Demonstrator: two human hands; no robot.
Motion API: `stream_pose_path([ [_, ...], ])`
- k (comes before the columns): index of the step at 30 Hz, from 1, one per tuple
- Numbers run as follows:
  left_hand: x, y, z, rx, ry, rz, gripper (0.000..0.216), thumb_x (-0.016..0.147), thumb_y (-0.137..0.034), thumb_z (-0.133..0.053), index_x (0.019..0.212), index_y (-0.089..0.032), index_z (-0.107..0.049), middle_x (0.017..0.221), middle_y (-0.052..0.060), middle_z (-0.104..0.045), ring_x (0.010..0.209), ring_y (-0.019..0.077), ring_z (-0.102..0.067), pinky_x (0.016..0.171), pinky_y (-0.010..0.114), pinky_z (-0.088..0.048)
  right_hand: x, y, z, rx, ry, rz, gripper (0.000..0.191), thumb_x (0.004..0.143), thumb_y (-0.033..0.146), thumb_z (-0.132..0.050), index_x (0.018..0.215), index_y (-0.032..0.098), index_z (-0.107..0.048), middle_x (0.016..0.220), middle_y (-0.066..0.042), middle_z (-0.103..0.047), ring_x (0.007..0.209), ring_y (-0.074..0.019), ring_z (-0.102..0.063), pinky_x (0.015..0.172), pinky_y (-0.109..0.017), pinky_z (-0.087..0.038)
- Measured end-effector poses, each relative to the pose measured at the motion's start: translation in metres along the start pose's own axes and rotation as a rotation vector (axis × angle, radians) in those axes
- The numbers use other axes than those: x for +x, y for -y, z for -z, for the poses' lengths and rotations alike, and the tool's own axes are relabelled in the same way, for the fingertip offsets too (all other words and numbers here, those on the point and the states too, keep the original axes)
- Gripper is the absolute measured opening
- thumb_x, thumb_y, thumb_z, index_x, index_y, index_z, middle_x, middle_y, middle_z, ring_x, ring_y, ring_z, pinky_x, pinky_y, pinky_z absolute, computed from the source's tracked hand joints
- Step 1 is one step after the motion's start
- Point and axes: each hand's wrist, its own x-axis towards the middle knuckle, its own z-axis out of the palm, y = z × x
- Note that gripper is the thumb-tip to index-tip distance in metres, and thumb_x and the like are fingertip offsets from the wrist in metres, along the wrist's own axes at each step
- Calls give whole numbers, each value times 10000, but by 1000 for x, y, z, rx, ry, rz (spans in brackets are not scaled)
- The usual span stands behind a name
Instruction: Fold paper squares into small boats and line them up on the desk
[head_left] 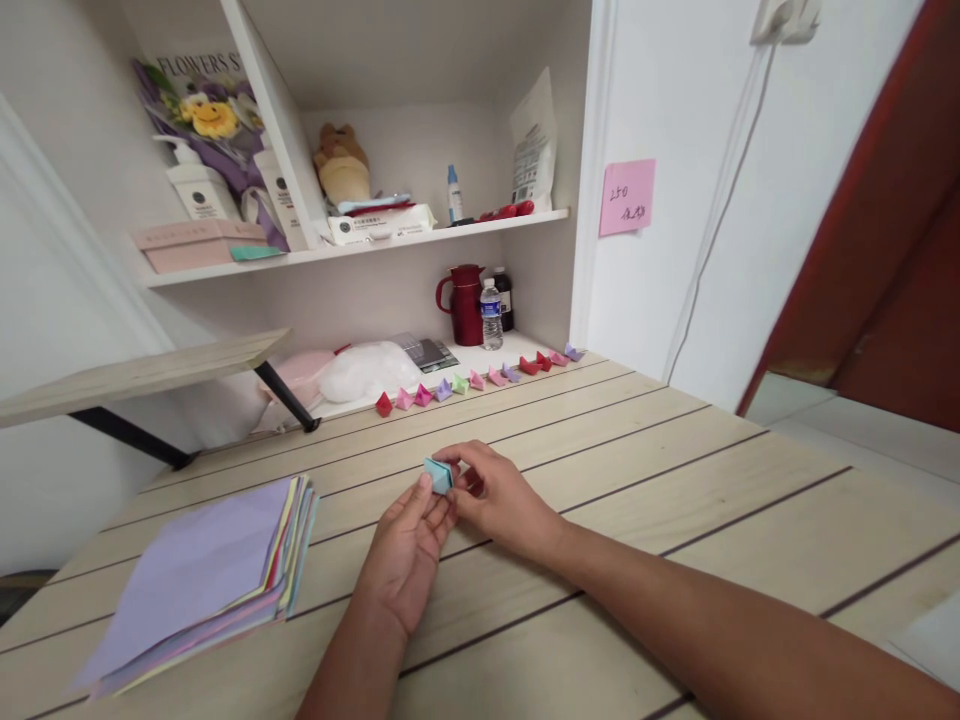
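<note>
Both of my hands meet over the middle of the wooden table [675,480], pinching a small folded piece of light blue paper [438,474]. My left hand [405,560] grips it from below with thumb and fingers closed. From the right, the fingertips of my right hand [499,495] close on it. A stack of coloured paper sheets [202,580] with a lilac sheet on top lies to the left of my hands. Along the table's far edge stands a row of several small folded paper pieces [480,378] in red, pink, purple and green.
A white shelf unit [420,240] behind the table holds a red jug [463,305], a water bottle [490,315], boxes and bottles. A wooden board [142,375] on black brackets juts out at left. A pink sticky note [627,197] is on the wall.
</note>
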Motion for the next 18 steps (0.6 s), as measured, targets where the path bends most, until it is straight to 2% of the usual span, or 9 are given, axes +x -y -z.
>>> stream_pose_path([
  [8,1,-1,0,7,-18,11,194,888,-227,-654,1046,-126,-706,1060,128,-757,1023,202,-705,1006,346,-510,2,3,3,-44,-5,-2,316,789,42,-554,1021,216,-680,992,-34,-654,822,-161,-593,720,-278,-482],
  [18,0,0,-2,15,-23,11,193,794,-218,-764,964,-139,-720,1060,106,-754,990,177,-700,990,312,-507,4,2,4,-153,-47,-12,235,802,51,-528,886,196,-692,868,-27,-655,804,-177,-600,769,-302,-466],
])
